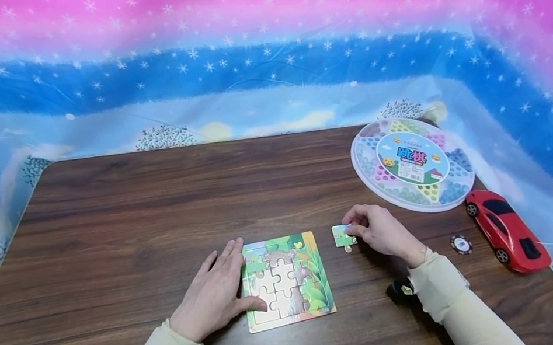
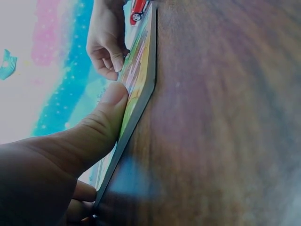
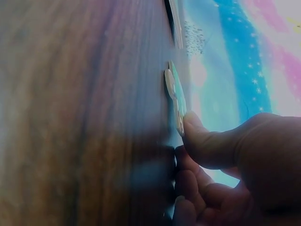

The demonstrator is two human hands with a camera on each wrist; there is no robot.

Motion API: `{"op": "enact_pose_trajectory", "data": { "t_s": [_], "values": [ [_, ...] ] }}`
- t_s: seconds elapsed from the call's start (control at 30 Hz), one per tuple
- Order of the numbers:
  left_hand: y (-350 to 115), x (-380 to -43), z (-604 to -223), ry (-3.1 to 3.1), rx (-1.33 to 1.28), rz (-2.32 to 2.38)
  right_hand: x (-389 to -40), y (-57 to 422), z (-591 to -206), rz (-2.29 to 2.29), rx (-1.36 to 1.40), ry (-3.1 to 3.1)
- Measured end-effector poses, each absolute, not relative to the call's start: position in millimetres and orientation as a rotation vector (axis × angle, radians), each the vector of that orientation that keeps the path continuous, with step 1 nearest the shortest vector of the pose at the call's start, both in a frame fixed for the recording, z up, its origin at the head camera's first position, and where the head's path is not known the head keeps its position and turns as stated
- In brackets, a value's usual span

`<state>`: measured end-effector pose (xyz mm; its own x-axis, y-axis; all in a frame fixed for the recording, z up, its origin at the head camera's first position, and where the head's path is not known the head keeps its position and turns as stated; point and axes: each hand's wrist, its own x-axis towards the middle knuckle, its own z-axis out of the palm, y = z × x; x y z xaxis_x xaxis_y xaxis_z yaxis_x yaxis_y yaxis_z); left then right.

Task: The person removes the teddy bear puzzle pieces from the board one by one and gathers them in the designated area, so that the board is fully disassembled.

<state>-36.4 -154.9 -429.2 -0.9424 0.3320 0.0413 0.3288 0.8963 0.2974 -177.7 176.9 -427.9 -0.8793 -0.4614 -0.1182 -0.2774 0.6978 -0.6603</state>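
Observation:
A square jigsaw puzzle board (image 1: 322,275) with a printed animal and green leaves lies flat on the table. Several of its spaces show bare pale backing. My left hand (image 1: 214,296) rests along the board's left side, fingers stretched forward and the thumb lying over its lower left part; the left wrist view shows that thumb (image 2: 101,117) on the board's top edge. Right of the board, my right hand (image 1: 381,232) pinches a green and blue puzzle piece (image 1: 340,236) by its right side. In the right wrist view the thumb touches the piece (image 3: 176,96); its underside is hidden.
A round Chinese checkers box (image 1: 390,192) lies at the back right. Nearer are a red toy car (image 1: 510,231) and a black-and-white poker chip (image 1: 460,244), both right of my right hand. A patterned cloth (image 1: 251,70) hangs behind the wooden table (image 1: 144,214).

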Motion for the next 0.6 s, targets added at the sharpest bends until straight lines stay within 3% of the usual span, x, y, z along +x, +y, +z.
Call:
{"op": "enact_pose_trajectory", "data": {
  "t_s": [0.6],
  "values": [
    [-155.5, -36.5, -428.4, 3.023, 0.492, 0.501, -180.4, 176.7, -430.7, -0.952, -0.579, 2.640]
  ]
}}
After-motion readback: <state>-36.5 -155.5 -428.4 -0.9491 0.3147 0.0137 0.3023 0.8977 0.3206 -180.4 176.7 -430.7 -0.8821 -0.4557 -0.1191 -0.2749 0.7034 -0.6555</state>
